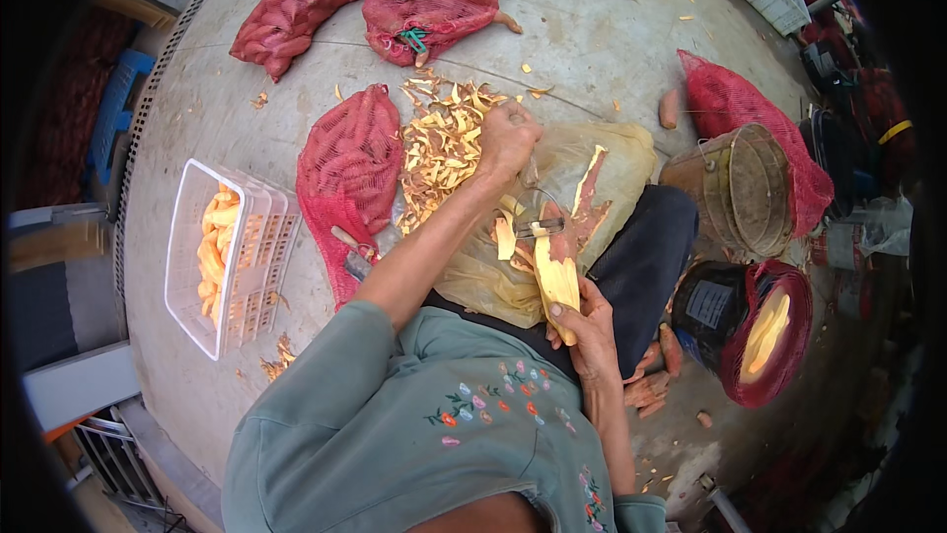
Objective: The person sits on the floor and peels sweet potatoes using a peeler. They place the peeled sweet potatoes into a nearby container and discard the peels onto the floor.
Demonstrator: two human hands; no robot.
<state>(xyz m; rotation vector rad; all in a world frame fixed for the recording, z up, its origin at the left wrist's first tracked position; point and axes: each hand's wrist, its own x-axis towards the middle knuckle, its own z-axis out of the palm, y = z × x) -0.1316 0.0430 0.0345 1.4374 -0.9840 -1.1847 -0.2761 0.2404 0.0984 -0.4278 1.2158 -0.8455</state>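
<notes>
My left hand [510, 135] is closed around the handle of a peeler [538, 228], whose metal blade sits against the upper part of a sweet potato [556, 278]. That sweet potato is held at its lower end by my right hand [588, 326]. Its near part is bare yellow flesh, while reddish skin covers the far part. A yellowish plastic sheet [488, 285] lies over my lap, with strips of peel [590, 196] on it. Beyond my left forearm spreads a heap of peelings [444, 145].
Red mesh sacks of sweet potatoes [351, 156] lie ahead and left. At left, a white plastic crate [259, 267] holds peeled ones. A dirty bucket [729, 189] and a mesh-lined black bucket [710, 311] are at right. Unpeeled sweet potatoes [651, 389] lie by my right leg.
</notes>
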